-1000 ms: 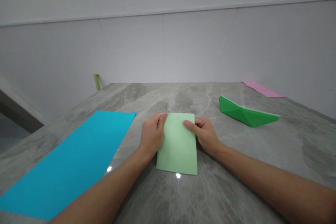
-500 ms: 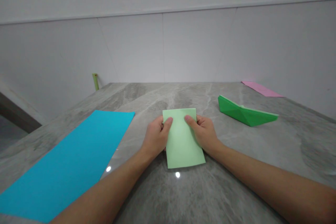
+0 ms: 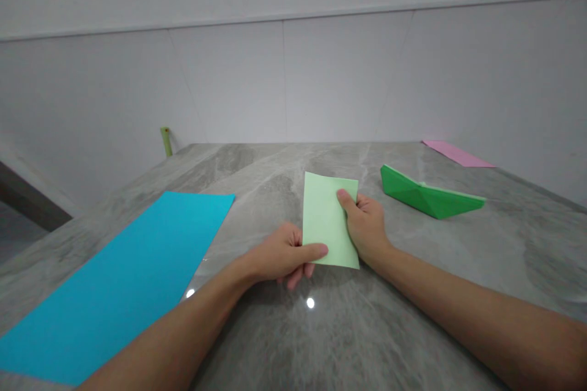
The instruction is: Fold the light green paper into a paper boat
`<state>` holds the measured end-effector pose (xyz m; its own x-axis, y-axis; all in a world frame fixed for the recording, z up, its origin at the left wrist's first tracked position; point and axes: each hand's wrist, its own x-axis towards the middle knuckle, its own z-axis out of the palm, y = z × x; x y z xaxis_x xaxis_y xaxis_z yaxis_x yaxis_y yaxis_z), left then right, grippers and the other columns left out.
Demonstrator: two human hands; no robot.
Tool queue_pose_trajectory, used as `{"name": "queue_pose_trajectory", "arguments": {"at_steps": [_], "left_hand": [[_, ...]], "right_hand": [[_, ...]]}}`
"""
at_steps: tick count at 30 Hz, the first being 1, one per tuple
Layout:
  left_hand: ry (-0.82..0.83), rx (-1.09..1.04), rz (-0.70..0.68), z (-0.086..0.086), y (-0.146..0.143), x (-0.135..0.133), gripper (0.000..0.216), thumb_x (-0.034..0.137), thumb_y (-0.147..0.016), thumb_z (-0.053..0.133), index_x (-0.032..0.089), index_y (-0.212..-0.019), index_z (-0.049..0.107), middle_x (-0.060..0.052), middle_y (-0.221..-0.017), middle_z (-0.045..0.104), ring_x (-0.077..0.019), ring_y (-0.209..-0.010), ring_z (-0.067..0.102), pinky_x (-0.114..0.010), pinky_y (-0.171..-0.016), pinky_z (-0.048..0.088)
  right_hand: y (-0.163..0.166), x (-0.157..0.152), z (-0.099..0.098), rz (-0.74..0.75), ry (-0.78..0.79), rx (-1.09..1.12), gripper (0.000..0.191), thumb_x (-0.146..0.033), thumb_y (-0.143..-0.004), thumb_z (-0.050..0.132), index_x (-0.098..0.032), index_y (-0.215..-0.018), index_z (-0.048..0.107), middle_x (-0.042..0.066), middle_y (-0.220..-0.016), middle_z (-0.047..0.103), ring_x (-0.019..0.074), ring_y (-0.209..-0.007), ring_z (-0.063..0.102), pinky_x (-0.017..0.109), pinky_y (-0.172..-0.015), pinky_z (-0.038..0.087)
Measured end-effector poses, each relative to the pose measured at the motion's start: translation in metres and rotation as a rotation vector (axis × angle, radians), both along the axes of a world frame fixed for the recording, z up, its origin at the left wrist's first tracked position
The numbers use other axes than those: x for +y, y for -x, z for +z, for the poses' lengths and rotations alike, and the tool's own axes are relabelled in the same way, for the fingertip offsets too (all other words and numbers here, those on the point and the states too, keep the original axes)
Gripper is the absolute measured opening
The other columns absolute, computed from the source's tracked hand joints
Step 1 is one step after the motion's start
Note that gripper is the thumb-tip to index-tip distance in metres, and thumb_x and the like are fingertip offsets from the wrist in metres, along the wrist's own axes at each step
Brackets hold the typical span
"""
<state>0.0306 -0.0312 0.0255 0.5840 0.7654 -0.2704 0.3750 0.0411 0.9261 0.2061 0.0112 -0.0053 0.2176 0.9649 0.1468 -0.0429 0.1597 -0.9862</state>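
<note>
A pale green sheet of paper (image 3: 323, 214) is held up above the table, taller than it is wide. My left hand (image 3: 287, 256) pinches its lower left corner, thumb across the front and fingers behind. On the right edge, near the top, my right hand (image 3: 367, 223) grips it with the thumb on the front face. The fingers behind the sheet are partly hidden. To the right of my right hand rests a green folded paper boat (image 3: 431, 197).
A large blue sheet of paper (image 3: 132, 275) lies at the left of the grey marbled table (image 3: 257, 165). Far right, a pink sheet (image 3: 458, 153) lies by the white wall (image 3: 330, 79). A narrow yellow-green object (image 3: 166, 142) stands beyond the table's left edge.
The pale green sheet has shifted up and right and tilted. My left hand has slid from its upper left edge to the lower left corner; my right hand keeps its hold.
</note>
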Motion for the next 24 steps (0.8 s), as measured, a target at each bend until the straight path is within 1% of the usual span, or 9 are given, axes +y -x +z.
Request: {"name": "queue_pose_trajectory", "arguments": {"at_steps": [2, 4, 9, 11, 12, 14, 16, 18, 24], "left_hand": [[0.042, 0.002, -0.1, 0.004, 0.002, -0.002, 0.046, 0.051, -0.08, 0.051, 0.018, -0.048, 0.052, 0.004, -0.033, 0.046, -0.0063, -0.025, 0.033, -0.019, -0.03, 0.024], [0.06, -0.007, -0.137, 0.005, 0.004, -0.002, 0.047, 0.053, -0.079, 0.053, 0.018, -0.048, 0.052, 0.004, -0.033, 0.046, -0.0063, -0.027, 0.035, -0.019, -0.031, 0.025], [0.093, -0.232, -0.069, -0.002, 0.013, 0.006, 0.046, 0.057, -0.072, 0.056, 0.014, -0.055, 0.06, -0.001, -0.042, 0.054, -0.0086, -0.032, 0.043, -0.02, -0.034, 0.031], [0.104, -0.355, 0.041, -0.006, 0.012, 0.011, 0.046, 0.057, -0.071, 0.057, 0.013, -0.059, 0.061, -0.004, -0.048, 0.058, -0.0109, -0.035, 0.048, -0.022, -0.036, 0.036], [0.09, -0.389, 0.141, -0.007, 0.011, 0.013, 0.044, 0.056, -0.071, 0.058, 0.013, -0.06, 0.061, -0.004, -0.05, 0.059, -0.0126, -0.038, 0.052, -0.023, -0.038, 0.039], [-0.014, -0.391, 0.39, -0.01, 0.006, 0.016, 0.04, 0.052, -0.071, 0.062, 0.013, -0.066, 0.061, -0.004, -0.054, 0.062, -0.0143, -0.045, 0.056, -0.024, -0.044, 0.043], [-0.157, -0.343, 0.56, -0.012, 0.002, 0.019, 0.036, 0.048, -0.073, 0.062, 0.012, -0.072, 0.063, -0.005, -0.06, 0.064, -0.0147, -0.05, 0.057, -0.025, -0.048, 0.045], [-0.252, -0.297, 0.62, -0.014, 0.002, 0.021, 0.034, 0.045, -0.075, 0.059, 0.012, -0.076, 0.064, -0.004, -0.063, 0.065, -0.0137, -0.051, 0.055, -0.024, -0.047, 0.043], [-0.35, -0.224, 0.612, -0.018, 0.007, 0.023, 0.028, 0.04, -0.076, 0.058, 0.014, -0.069, 0.062, 0.0, -0.059, 0.058, -0.0108, -0.048, 0.046, -0.021, -0.044, 0.034]], "right_hand": [[-0.001, 0.002, -0.001, -0.023, 0.02, 0.028, 0.037, -0.052, -0.074, 0.064, -0.016, -0.066, 0.058, -0.002, -0.049, 0.06, 0.0125, -0.041, 0.049, 0.023, -0.037, 0.037], [-0.001, 0.004, -0.002, -0.025, 0.035, 0.058, 0.037, -0.052, -0.073, 0.065, -0.016, -0.068, 0.059, -0.002, -0.05, 0.06, 0.013, -0.041, 0.05, 0.023, -0.038, 0.038], [0.001, 0.004, -0.004, 0.038, 0.042, 0.111, 0.036, -0.052, -0.072, 0.067, -0.016, -0.07, 0.061, -0.001, -0.052, 0.062, 0.0136, -0.041, 0.051, 0.024, -0.038, 0.04], [0.002, 0.0, -0.003, 0.119, 0.034, 0.092, 0.037, -0.053, -0.071, 0.067, -0.016, -0.07, 0.062, 0.0, -0.052, 0.062, 0.0149, -0.043, 0.054, 0.025, -0.04, 0.042], [0.003, -0.002, -0.002, 0.171, 0.029, 0.068, 0.038, -0.053, -0.071, 0.067, -0.016, -0.069, 0.062, 0.0, -0.053, 0.062, 0.0152, -0.044, 0.054, 0.025, -0.041, 0.043], [0.004, -0.007, -0.001, 0.28, 0.017, 0.005, 0.04, -0.054, -0.07, 0.067, -0.015, -0.066, 0.062, 0.001, -0.054, 0.062, 0.0146, -0.044, 0.054, 0.025, -0.041, 0.041], [0.005, -0.01, 0.001, 0.37, -0.001, -0.053, 0.041, -0.055, -0.071, 0.067, -0.015, -0.063, 0.062, 0.001, -0.055, 0.062, 0.0129, -0.044, 0.051, 0.023, -0.041, 0.039], [0.006, -0.012, 0.001, 0.395, -0.028, -0.085, 0.042, -0.055, -0.073, 0.065, -0.015, -0.059, 0.06, 0.0, -0.052, 0.058, 0.011, -0.044, 0.047, 0.022, -0.041, 0.036], [0.007, -0.007, 0.002, 0.287, -0.064, -0.001, 0.044, -0.05, -0.081, 0.057, -0.018, -0.053, 0.049, -0.005, -0.043, 0.043, 0.0082, -0.038, 0.037, 0.021, -0.036, 0.027]]}}
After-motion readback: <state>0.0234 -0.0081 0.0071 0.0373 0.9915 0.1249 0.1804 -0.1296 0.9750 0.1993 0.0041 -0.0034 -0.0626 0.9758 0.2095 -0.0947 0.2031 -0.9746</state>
